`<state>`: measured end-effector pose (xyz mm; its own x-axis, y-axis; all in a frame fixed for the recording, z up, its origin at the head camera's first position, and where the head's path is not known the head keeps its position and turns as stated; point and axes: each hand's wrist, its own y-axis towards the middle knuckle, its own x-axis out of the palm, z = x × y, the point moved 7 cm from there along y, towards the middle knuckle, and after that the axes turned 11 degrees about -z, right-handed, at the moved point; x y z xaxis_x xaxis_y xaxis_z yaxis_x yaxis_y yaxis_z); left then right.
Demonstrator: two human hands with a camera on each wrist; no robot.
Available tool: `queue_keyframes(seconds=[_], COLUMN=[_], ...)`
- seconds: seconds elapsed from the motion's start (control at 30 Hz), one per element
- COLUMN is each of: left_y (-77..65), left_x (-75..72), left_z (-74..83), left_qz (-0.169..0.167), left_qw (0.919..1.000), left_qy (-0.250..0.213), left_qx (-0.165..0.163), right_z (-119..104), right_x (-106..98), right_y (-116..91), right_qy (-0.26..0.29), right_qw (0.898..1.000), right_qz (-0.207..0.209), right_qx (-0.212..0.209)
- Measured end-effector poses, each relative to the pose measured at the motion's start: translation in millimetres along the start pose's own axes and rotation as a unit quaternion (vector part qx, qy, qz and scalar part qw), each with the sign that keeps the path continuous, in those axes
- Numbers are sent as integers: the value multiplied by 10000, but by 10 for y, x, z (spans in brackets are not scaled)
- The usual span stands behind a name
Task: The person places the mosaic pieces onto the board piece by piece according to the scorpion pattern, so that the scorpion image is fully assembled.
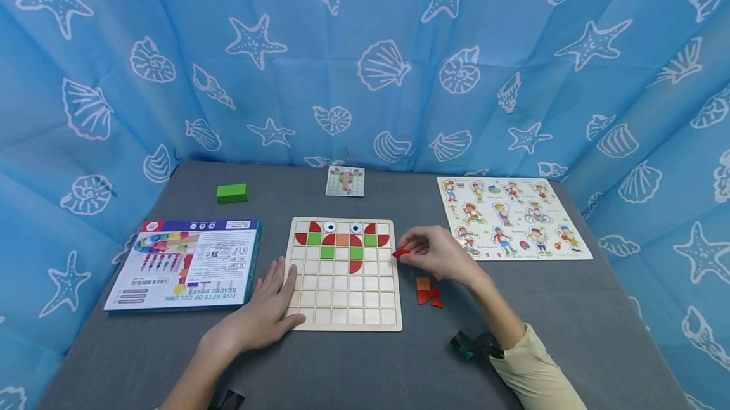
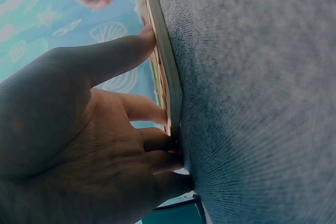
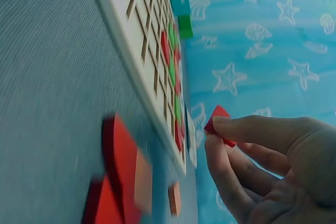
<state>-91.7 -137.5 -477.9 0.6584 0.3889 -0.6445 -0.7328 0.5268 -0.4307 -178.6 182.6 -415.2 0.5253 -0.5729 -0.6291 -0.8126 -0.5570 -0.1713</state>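
At the left lies a box (image 1: 182,264); just beside it the left hand (image 1: 258,310) rests with spread, relaxed fingers at the left edge of the gridded board (image 1: 331,299), thumb on the near corner, grasping nothing — a light, steady pressure there should be enough against sliding; the board lies flat in the middle, with red, green and orange pieces (image 1: 370,240) in its far rows, and a small card (image 1: 335,190) lies beyond it; just past the right edge, the right hand (image 1: 438,253) pinches a red piece (image 1: 402,253) between thumb and fingers; its exact outline I cannot tell; it is better to turn it until any straight side agrees with the cell walls, then lower it flat, not disturbing the neighbours; the wrist should avoid the loose pieces (image 1: 422,284) near it; farther right is a picture board (image 1: 487,237).
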Motion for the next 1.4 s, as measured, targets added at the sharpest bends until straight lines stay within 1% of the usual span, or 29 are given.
queue_keyframes(seconds=[0.1, 0.27, 0.37, 0.47, 0.53, 0.6, 0.7, 0.83, 0.87, 0.9, 0.93, 1.0, 1.07, 1.13, 1.23, 1.4], left_y=[13, 24, -6, -29, -42, -52, -70, -67, -54, -39, -42, -34, -41, -66, -53, 3], left_x=[-2, 10, -13, -34, -49, -57, -75, -73, -60, -47, -48, -43, -48, -70, -63, -18], left_z=[-8, -28, 18, 62, 98, 121, 161, 149, 122, 90, 96, 91, 103, 151, 121, 6], left_qz=[-30, -10, 33, 12, -32, -98, -154, -129, -81, -48, -53, -92, -89, -171, -124, -20], left_qw=[10000, 10000, 9999, 9998, 9997, 9998, 9998, 9997, 9998, 9999, 9999, 9999, 9999, 9998, 9998, 9998], left_qy=[12, 9, -99, -181, -215, -147, -110, -198, -167, -128, -117, -1, 40, -36, -118, -158], left_qx=[-49, -35, 80, 123, 101, -14, -103, -2, 23, 44, 34, -72, -105, -137, -30, 136], right_z=[-119, -306, -399, -459, -497, -533, -594, -656, -670, -689, -706, -735, -757, -765, -771, -777], right_x=[96, 279, 388, 497, 565, 628, 701, 791, 813, 830, 848, 876, 894, 915, 938, 961], right_y=[105, 287, 392, 495, 563, 631, 727, 830, 850, 862, 872, 884, 890, 895, 899, 892], right_qy=[8, 89, 136, 258, 317, 350, 207, -49, -119, -208, -305, -470, -629, -735, -935, -1230], right_qw=[9997, 9973, 9960, 9949, 9938, 9928, 9923, 9919, 9916, 9911, 9903, 9890, 9877, 9866, 9845, 9811], right_qz=[-140, -431, -575, -715, -810, -877, -885, -886, -899, -905, -910, -902, -882, -884, -891, -856], right_qx=[-224, -591, -667, -663, -693, -733, -844, -905, -924, -953, -1006, -1078, -1131, -1158, -1186, -1223])
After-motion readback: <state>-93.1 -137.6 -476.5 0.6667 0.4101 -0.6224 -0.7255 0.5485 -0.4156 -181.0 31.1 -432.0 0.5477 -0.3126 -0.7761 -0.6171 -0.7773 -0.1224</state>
